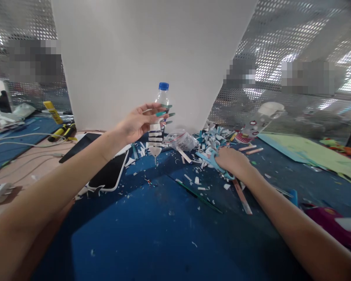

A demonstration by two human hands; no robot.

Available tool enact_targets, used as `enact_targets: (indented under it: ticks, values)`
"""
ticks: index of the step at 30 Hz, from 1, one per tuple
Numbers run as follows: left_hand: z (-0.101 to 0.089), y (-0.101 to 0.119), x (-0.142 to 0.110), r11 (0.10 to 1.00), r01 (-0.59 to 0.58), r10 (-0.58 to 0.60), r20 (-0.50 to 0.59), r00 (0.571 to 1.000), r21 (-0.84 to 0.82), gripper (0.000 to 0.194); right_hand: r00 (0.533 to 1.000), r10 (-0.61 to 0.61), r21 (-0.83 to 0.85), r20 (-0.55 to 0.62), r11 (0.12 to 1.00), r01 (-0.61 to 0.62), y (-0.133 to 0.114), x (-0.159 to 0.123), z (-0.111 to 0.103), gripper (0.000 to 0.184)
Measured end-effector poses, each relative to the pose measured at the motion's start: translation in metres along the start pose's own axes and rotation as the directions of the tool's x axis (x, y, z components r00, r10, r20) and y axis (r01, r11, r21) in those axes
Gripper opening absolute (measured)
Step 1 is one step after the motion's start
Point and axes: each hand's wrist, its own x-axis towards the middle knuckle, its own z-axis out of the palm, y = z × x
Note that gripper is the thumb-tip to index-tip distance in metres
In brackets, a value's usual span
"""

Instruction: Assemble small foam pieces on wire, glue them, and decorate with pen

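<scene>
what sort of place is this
Most likely a craft or handwork bench: small cut scraps litter the blue tabletop, light-blue scissors are at the right hand, and the left hand holds a white segmented piece.

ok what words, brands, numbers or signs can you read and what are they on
No text reads clearly.
Bottle: label partly hidden behind the white segmented piece; any lettering too small.
Cup: red marks, too blurred to make out.
Yellow stick: any print too blurred.
</scene>
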Motion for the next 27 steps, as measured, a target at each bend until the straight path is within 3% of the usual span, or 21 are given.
enact_targets:
  ticks: [3,5,9,11,12,13,14,16,17,20,27]
  values:
    - [0.001,-0.005,0.0,1.0,0.029,-0.029,0.022,0.999,-0.003,0.027,0.995,0.062,-0.036,0.073,0.998,-0.06,-0.006,-0.008,-0.008,0.028]
    - [0.001,-0.009,0.0,0.999,0.05,-0.05,0.036,0.998,-0.005,0.025,0.998,0.039,-0.029,0.049,0.999,-0.037,-0.014,-0.017,-0.019,0.024]
    - [0.007,-0.018,-0.003,0.997,0.078,-0.076,0.079,0.994,-0.017,0.023,0.987,-0.118,0.085,-0.105,0.988,0.127,-0.042,-0.044,-0.038,0.038]
    - [0.013,-0.021,-0.008,0.996,0.087,-0.085,0.127,0.988,-0.009,0.023,0.955,-0.242,0.173,-0.168,0.947,0.271,-0.059,-0.057,-0.038,0.059]
    - [0.017,-0.023,-0.011,0.996,0.09,-0.089,0.151,0.984,-0.002,0.023,0.924,-0.333,0.243,-0.187,0.896,0.372,-0.067,-0.063,-0.035,0.068]
    - [0.02,-0.024,-0.014,0.996,0.091,-0.092,0.169,0.981,0.013,0.023,0.854,-0.476,0.435,-0.21,0.737,0.518,-0.074,-0.067,-0.031,0.069]
    - [0.024,-0.026,-0.017,0.995,0.085,-0.092,0.179,0.98,0.043,0.023,0.804,-0.546,0.604,-0.238,0.565,0.562,-0.079,-0.069,-0.026,0.067]
    - [0.028,-0.029,-0.021,0.99,0.062,-0.084,0.18,0.98,0.125,0.022,0.784,-0.584,0.814,-0.21,0.34,0.471,-0.087,-0.072,-0.017,0.055]
    - [0.028,-0.03,-0.022,0.984,0.047,-0.078,0.179,0.981,0.169,0.021,0.796,-0.581,0.86,-0.17,0.307,0.408,-0.089,-0.071,-0.013,0.044]
    - [0.021,-0.033,-0.017,0.962,0.033,-0.087,0.189,0.978,0.272,0.015,0.828,-0.557,0.877,-0.073,0.36,0.32,-0.089,-0.07,-0.01,0.028]
    - [-0.024,-0.019,0.007,0.803,0.001,-0.182,0.244,0.953,0.596,0.018,0.828,-0.555,0.716,0.078,0.609,0.341,-0.096,-0.087,-0.005,0.02]
